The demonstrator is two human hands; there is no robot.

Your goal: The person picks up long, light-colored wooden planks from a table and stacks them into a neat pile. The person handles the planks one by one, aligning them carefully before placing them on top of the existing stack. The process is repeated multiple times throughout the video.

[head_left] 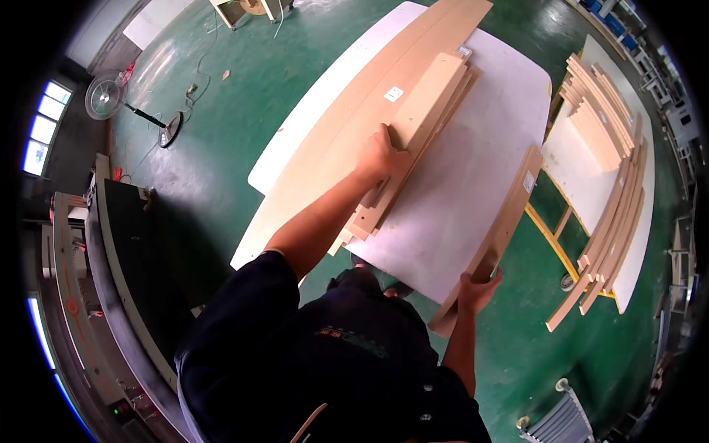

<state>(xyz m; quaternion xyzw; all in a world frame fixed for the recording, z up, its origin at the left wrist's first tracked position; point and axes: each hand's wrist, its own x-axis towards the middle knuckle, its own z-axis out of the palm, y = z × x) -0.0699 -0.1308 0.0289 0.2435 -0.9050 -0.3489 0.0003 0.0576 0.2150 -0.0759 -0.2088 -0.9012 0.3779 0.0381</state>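
Note:
My left hand (380,156) is closed on the upper wooden board (427,100) of a small stack, with its fingers curled at the board's edge. Beneath that stack lies a long, wide, light wood panel (310,140) with a small white label (394,94). To the right, my right hand (478,290) grips the near end of a separate narrow wooden board (509,203), which also carries a label. This board slants across the right side of the white tabletop (473,155), and its near end juts past the edge. Some fingers of both hands are hidden.
At the right stands a yellow-framed cart (554,240) with a white top, bearing stacked wood strips (613,214). A standing fan (107,96) and trailing cables are at the far left. A dark-topped machine (136,244) is on the left; a grey rack (561,421) sits lower right.

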